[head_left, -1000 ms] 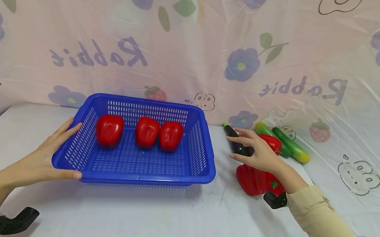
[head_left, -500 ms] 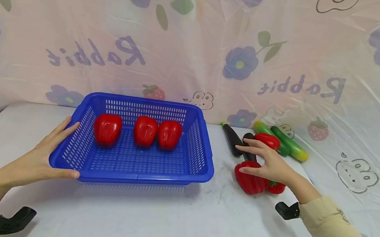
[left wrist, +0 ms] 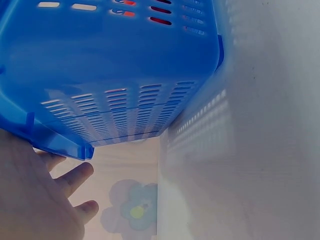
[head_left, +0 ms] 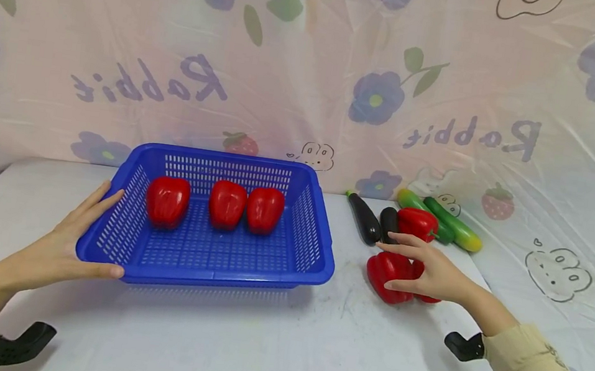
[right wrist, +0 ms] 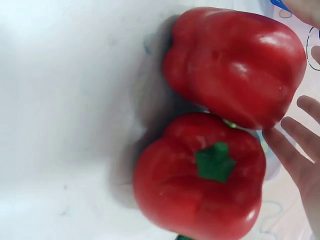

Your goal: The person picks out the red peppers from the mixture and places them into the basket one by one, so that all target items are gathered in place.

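Observation:
My left hand [head_left: 60, 248] lies at the left end of a blue plastic basket [head_left: 217, 277], its fingers spread along the side rim and the thumb at the front corner. Three red bell peppers [head_left: 167, 203] sit in the basket. To the right, my right hand [head_left: 433, 271] hovers over two more bell peppers on the table, fingers apart and holding nothing. One of these peppers [right wrist: 235, 65] shows its smooth side in the right wrist view. Beside it, the second pepper [right wrist: 200, 200] turns up a green stem; the hand covers part of it in the head view.
Behind the right hand lie two dark eggplants [head_left: 363, 218], another red bell pepper [head_left: 416, 223] and cucumbers [head_left: 458, 227] with yellow tips. A white table [head_left: 231, 346] carries everything, and a flowered cloth [head_left: 301, 73] hangs at the back.
My right hand has moved from above the eggplants toward me and slightly right, to the two front bell peppers. The left hand has stayed at the basket's rim.

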A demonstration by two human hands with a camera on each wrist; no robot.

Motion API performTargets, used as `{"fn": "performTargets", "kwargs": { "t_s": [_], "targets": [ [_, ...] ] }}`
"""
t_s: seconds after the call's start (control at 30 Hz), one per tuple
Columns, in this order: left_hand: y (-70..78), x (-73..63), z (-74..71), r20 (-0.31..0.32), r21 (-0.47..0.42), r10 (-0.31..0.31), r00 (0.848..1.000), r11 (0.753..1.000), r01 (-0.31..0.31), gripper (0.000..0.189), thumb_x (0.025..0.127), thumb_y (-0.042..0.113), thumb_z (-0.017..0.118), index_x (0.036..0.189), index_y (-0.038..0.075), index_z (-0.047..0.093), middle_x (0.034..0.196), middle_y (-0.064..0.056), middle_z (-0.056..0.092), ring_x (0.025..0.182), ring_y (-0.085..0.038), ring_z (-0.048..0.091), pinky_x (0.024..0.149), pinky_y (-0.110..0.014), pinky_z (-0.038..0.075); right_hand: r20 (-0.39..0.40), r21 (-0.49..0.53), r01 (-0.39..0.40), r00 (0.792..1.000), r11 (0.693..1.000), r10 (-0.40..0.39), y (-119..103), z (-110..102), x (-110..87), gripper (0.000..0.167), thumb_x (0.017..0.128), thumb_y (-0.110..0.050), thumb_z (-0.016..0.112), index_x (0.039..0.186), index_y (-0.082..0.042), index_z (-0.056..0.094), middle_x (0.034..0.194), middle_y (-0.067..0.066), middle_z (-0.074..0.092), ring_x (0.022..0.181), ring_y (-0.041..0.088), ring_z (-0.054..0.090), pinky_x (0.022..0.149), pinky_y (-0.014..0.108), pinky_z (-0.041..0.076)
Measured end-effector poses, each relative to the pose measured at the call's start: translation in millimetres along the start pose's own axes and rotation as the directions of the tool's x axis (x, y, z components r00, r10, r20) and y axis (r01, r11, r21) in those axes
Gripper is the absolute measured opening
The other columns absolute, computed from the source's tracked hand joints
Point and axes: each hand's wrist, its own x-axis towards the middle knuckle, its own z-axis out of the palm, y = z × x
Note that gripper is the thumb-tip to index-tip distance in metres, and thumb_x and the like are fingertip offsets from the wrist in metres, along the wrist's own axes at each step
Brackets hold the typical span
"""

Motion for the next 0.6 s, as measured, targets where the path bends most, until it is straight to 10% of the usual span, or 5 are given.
{"fn": "performTargets", "kwargs": {
  "t_s": [0.6],
  "targets": [
    [0.9, 0.2, 0.3, 0.001, -0.019, -0.007, 1.0, 1.0, 0.007, 0.115, 0.07, 0.017, 0.079, 0.156, 0.027, 0.003, 0.161, -0.002, -0.018, 0.143, -0.049, -0.014, 0.091, -0.086, 0.006, 0.096, 0.012, -0.041, 0.995, 0.999, 0.039, 3, -1, -14.8, 0.084, 0.072, -0.036, 0.083, 0.144, -0.022, 0.044, 0.149, 0.02, 0.033, 0.129, 0.045, 0.036, 0.079, 0.045, 0.059]
  ]
}}
